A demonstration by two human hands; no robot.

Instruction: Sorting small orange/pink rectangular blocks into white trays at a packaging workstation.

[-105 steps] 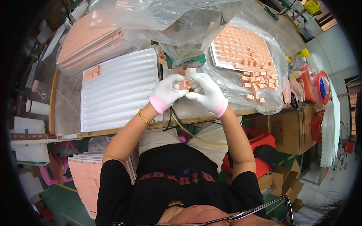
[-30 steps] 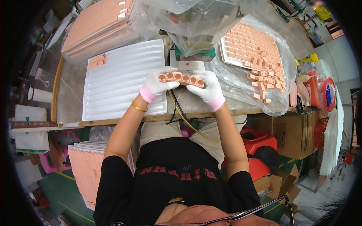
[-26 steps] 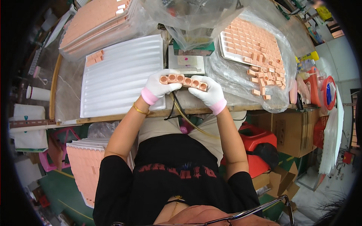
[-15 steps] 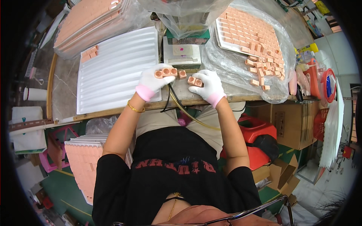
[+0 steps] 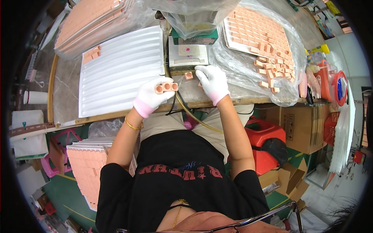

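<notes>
My left hand, in a white glove with a pink cuff, is closed on a row of three small peach blocks, each with a round recess facing up. One single block lies on the worktable between my hands. Just to its right is my gloved right hand, thumb and forefinger stretched toward it and slightly apart. A sliver of another peach block shows under the right hand's edge; the hand covers the remainder, and I cannot tell whether it touches it.
A ribbed white tray with a few blocks in its far left corner lies at left. Stacked filled trays stand behind it. A plastic-lined tray of blocks, several loose, lies at right. A hose crosses the table's front edge.
My left hand has moved down and left with its row of blocks. The right hand has shifted away from me, now covering most of the two blocks that showed at its fingers.
</notes>
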